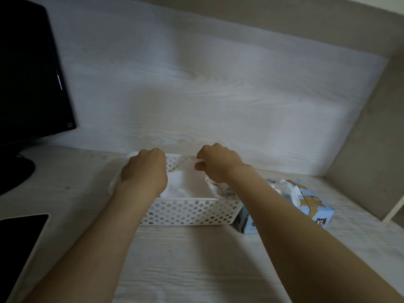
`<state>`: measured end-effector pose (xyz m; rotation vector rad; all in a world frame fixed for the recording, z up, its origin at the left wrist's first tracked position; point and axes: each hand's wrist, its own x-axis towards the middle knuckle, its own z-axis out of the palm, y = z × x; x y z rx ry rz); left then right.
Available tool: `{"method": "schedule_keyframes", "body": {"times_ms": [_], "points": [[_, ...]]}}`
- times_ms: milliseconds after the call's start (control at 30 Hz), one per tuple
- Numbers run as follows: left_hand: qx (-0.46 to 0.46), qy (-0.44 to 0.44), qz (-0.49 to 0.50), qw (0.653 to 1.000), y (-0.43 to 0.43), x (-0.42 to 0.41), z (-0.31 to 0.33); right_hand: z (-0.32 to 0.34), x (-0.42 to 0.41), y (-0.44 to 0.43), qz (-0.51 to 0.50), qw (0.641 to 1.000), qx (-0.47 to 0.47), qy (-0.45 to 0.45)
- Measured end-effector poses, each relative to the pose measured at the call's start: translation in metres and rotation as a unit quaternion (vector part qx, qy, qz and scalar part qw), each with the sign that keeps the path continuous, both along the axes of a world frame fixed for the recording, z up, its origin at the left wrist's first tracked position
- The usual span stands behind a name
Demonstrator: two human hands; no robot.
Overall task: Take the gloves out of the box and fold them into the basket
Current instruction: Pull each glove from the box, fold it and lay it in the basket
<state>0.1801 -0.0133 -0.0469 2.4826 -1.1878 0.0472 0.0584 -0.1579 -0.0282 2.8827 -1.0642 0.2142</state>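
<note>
A white perforated basket (pixel 190 212) stands on the desk in front of me, with white gloves (pixel 185 184) lying inside it. My left hand (pixel 144 171) hovers over the basket's left end, fingers curled around a white glove whose edge shows at its left side. My right hand (pixel 218 165) is over the basket's far right part and pinches the same thin white glove material between thumb and fingers. The light blue glove box (pixel 314 206) lies to the right of the basket, partly behind my right forearm, with a white glove (pixel 290 191) sticking out of its opening.
A dark monitor (pixel 30 73) with its round base stands at the back left. A black phone or tablet (pixel 19 228) lies at the desk's left edge. A wood-grain back wall and a beige side panel close in the desk at the right.
</note>
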Motion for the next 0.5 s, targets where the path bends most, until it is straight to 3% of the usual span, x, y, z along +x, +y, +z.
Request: {"method": "schedule_keyframes", "body": {"times_ms": [200, 267, 367, 500], "points": [[0.12, 0.017, 0.009, 0.993, 0.001, 0.011, -0.004, -0.002, 0.008, 0.003, -0.051, 0.998, -0.031, -0.002], [0.149, 0.009, 0.006, 0.989, 0.001, 0.014, -0.004, 0.0, 0.004, 0.007, -0.043, 0.999, 0.018, 0.008], [0.154, -0.021, -0.007, 0.988, -0.004, 0.017, -0.007, 0.003, -0.004, 0.014, -0.033, 0.986, 0.163, 0.028], [0.128, -0.001, -0.049, 0.991, -0.019, 0.028, -0.019, 0.002, -0.006, 0.011, -0.018, 0.983, 0.177, 0.046]]}}
